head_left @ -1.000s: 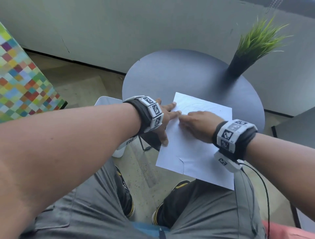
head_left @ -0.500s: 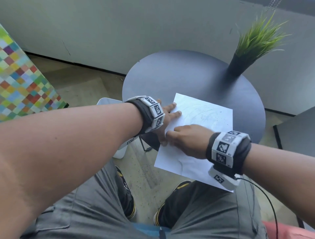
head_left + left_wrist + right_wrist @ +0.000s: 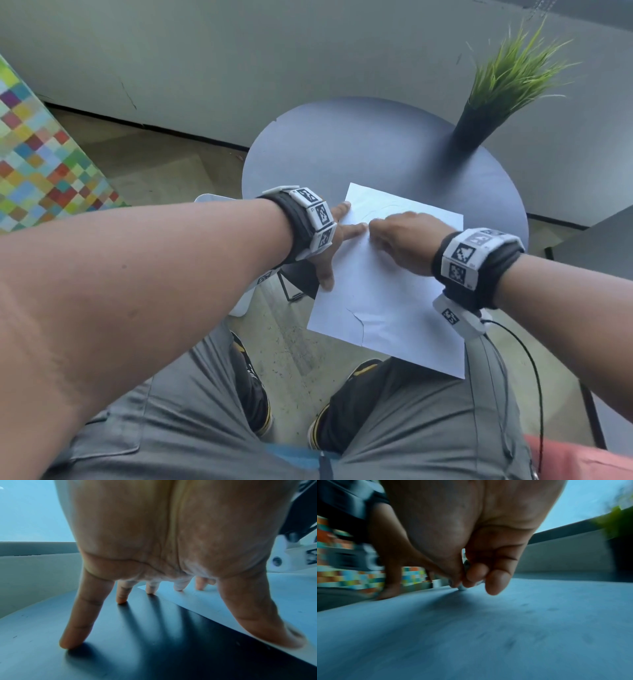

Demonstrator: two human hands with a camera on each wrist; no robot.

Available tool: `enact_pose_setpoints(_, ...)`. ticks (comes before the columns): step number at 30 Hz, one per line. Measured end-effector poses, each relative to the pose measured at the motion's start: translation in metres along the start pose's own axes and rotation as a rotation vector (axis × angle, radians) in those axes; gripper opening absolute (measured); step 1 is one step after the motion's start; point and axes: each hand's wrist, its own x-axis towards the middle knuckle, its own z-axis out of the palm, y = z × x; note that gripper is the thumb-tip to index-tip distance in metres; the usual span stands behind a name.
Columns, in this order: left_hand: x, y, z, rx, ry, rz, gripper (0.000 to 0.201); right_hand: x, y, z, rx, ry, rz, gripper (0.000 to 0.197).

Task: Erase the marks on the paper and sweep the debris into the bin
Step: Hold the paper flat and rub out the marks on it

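A white sheet of paper [image 3: 394,301] lies on the round dark table [image 3: 359,147] and overhangs its near edge; a small tear shows near its lower left corner. Faint pencil marks [image 3: 380,209] remain near its far edge. My left hand [image 3: 339,240] is spread flat, its fingers pressing the paper's left edge [image 3: 223,605] and the tabletop [image 3: 154,649]. My right hand [image 3: 387,236] pinches a small eraser [image 3: 462,588], whose tip touches the paper [image 3: 488,628] close to the left hand's fingers. A white bin [image 3: 209,200] stands on the floor left of the table, mostly hidden by my left forearm.
A dark pot of green grass [image 3: 479,126] stands at the table's far right edge. A colourful checkered object [image 3: 41,164] is at the left, and a dark surface [image 3: 599,240] at the right. My knees and shoes are below the table's near edge.
My right hand slid toward me down the sheet, then back up toward its far left part, rubbing with the eraser. The left hand has stayed in place on the paper's edge.
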Motion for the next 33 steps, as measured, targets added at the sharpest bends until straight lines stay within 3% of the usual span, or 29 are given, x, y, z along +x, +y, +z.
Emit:
enact_pose_setpoints(4,-0.002,0.003,-0.002,0.035,-0.010,-0.022,0.132,-0.022,-0.029,0.006,0.034,-0.134,-0.218,0.017)
enact_pose_setpoints(8,-0.006,0.006,-0.007,0.040,-0.011,-0.006,0.127,-0.010,0.003,0.005,0.029,0.035,0.023,0.010)
enact_pose_setpoints(13,-0.006,0.009,-0.008,0.058,-0.023,-0.030,0.128,-0.025,-0.035,0.011,0.077,-0.125,-0.182,0.015)
enact_pose_setpoints(17,-0.008,0.009,-0.009,0.054,-0.023,-0.024,0.127,-0.014,0.006,0.009,0.064,0.034,0.069,0.015)
enact_pose_setpoints(22,-0.005,0.010,-0.008,0.057,-0.036,-0.038,0.129,-0.032,-0.037,0.015,0.090,-0.124,-0.200,0.014)
enact_pose_setpoints(26,-0.007,0.011,-0.010,0.046,-0.029,-0.031,0.127,-0.019,0.003,0.011,0.115,0.017,0.062,0.011)
enact_pose_setpoints(28,-0.007,0.009,-0.009,0.061,-0.028,-0.030,0.128,-0.020,-0.010,0.013,0.072,0.002,0.035,0.011)
enact_pose_setpoints(31,-0.006,0.010,-0.008,0.096,-0.024,-0.043,0.130,-0.034,-0.042,0.016,0.091,-0.115,-0.144,0.011)
enact_pose_setpoints(33,-0.007,0.011,-0.009,0.115,-0.009,-0.032,0.128,-0.029,-0.025,0.012,0.078,-0.109,-0.042,0.010)
